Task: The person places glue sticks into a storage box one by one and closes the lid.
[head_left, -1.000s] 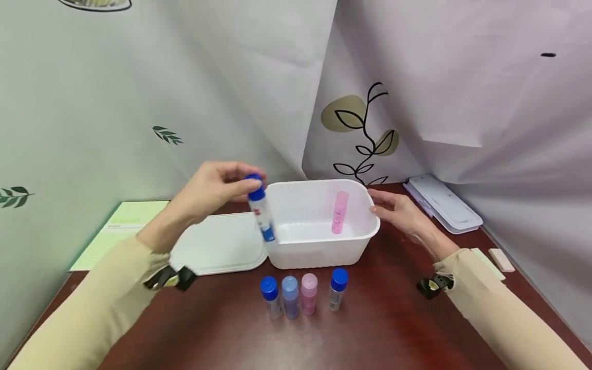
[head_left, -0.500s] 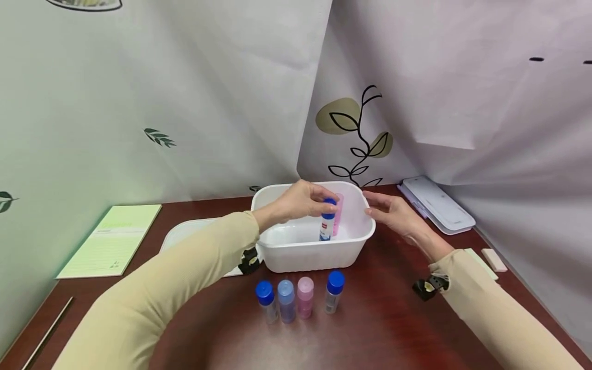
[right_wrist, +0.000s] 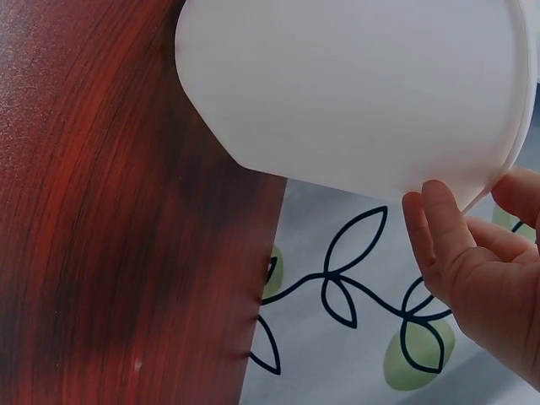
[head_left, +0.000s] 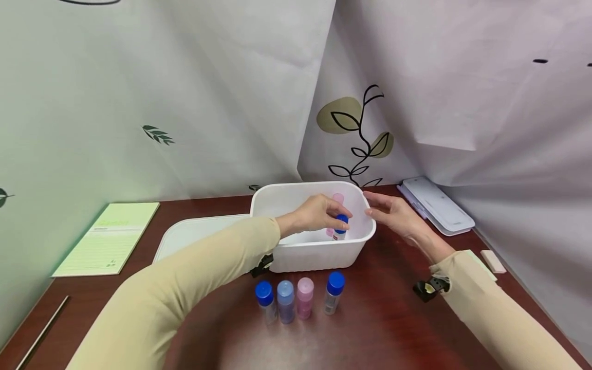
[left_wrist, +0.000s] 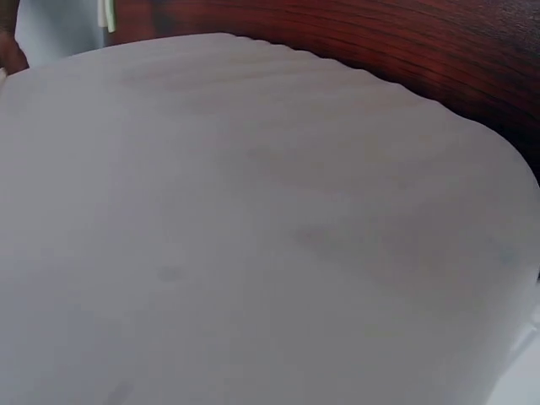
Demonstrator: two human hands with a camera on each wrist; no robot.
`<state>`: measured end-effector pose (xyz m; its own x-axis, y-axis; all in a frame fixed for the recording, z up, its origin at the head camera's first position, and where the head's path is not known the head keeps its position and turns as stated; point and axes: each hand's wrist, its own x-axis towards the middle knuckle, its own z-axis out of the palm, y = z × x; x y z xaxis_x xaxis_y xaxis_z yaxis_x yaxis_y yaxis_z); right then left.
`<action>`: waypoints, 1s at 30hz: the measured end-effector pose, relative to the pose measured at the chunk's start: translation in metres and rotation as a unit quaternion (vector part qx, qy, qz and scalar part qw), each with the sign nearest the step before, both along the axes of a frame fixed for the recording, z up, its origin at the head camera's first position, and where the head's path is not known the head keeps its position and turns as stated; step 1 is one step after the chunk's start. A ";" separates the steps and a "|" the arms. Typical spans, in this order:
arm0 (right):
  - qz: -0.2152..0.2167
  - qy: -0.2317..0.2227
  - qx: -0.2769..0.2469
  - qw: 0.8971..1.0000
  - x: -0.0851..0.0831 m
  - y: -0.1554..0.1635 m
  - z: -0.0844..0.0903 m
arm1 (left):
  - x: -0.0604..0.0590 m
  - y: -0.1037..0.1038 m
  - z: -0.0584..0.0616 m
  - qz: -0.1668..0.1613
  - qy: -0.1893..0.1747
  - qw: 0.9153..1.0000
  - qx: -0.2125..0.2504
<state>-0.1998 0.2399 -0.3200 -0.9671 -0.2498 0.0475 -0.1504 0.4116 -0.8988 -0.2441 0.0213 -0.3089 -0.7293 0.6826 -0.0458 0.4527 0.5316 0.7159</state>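
Observation:
A white plastic tub (head_left: pixel 319 254) stands mid-table. My left hand (head_left: pixel 339 216) reaches into it and grips a clear bottle with a blue cap (head_left: pixel 341 224), held upright and low inside, right next to a pink bottle (head_left: pixel 337 199) that stands against the far wall. My right hand (head_left: pixel 375 204) rests against the tub's right rim with relaxed fingers (right_wrist: pixel 432 226). The left wrist view shows only the tub's white wall (left_wrist: pixel 270 236). In front of the tub stands a row of small bottles: blue-capped (head_left: pixel 264 298), pale blue (head_left: pixel 285 300), pink (head_left: pixel 305 297) and blue-capped (head_left: pixel 335 290).
The tub's white lid (head_left: pixel 194 236) lies flat to its left, with a green notepad (head_left: pixel 108 237) beyond it. A flat white case (head_left: pixel 435 204) sits at the back right and a small beige block (head_left: pixel 493 260) near the right edge. Patterned curtains close off the back.
My left hand carried the blue-capped bottle from above the tub's left edge into the tub and lowered it beside the pink bottle. The right hand stayed at the rim.

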 end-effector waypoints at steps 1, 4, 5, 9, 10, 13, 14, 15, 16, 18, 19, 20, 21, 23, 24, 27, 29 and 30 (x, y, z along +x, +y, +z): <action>-0.001 0.000 0.003 1.000 0.000 0.000 0.000 | 0.001 0.001 0.000 -0.003 0.002 1.000 -0.003; -0.003 -0.001 0.004 1.000 0.000 0.000 0.000 | 0.003 0.002 0.001 -0.013 0.002 1.000 -0.009; -0.003 0.000 0.006 1.000 0.000 0.000 0.000 | 0.003 0.003 0.001 -0.016 -0.003 1.000 -0.009; -0.003 0.001 0.010 1.000 0.001 0.000 0.000 | 0.006 0.002 0.003 -0.019 -0.033 0.999 -0.007; -0.003 0.003 0.011 1.000 0.001 0.000 -0.001 | 0.006 0.001 0.004 -0.020 -0.039 0.999 -0.007; -0.003 0.005 0.013 1.000 0.001 0.000 -0.001 | 0.009 -0.004 0.008 -0.025 -0.050 0.998 -0.001; -0.003 0.005 0.013 1.000 0.001 0.000 -0.001 | 0.010 -0.007 0.011 -0.027 -0.054 0.998 0.005; -0.002 0.006 0.013 1.000 0.001 0.000 -0.001 | 0.011 -0.011 0.014 -0.030 -0.060 0.998 0.015; -0.002 0.006 0.012 1.000 0.001 0.000 -0.002 | 0.013 -0.016 0.017 -0.033 -0.066 0.997 0.027; -0.004 0.002 0.011 1.000 0.001 0.000 -0.002 | 0.018 -0.029 0.025 -0.042 -0.077 0.995 0.057; -0.004 0.001 0.011 1.000 0.001 0.000 -0.003 | 0.022 -0.037 0.030 -0.045 -0.082 0.993 0.074; -0.003 0.001 0.010 1.000 0.001 0.001 -0.003 | 0.026 -0.045 0.034 -0.048 -0.085 0.991 0.090; -0.003 -0.001 0.010 1.000 0.001 0.001 -0.002 | 0.030 -0.054 0.038 -0.052 -0.087 0.989 0.105; -0.005 -0.002 0.011 1.000 0.001 0.001 -0.002 | 0.042 -0.074 0.044 -0.054 -0.092 0.986 0.130; -0.004 -0.002 0.011 1.000 0.001 0.001 -0.002 | 0.048 -0.084 0.046 -0.052 -0.091 0.985 0.138; -0.004 -0.006 0.008 1.000 0.001 0.002 -0.003 | 0.066 -0.115 0.043 -0.043 -0.099 0.982 0.153; -0.004 -0.007 0.006 1.000 0.001 0.002 -0.002 | 0.077 -0.132 0.034 -0.037 -0.113 0.980 0.163; -0.003 -0.007 0.006 1.000 0.001 0.002 -0.003 | 0.082 -0.139 0.028 -0.033 -0.119 0.978 0.167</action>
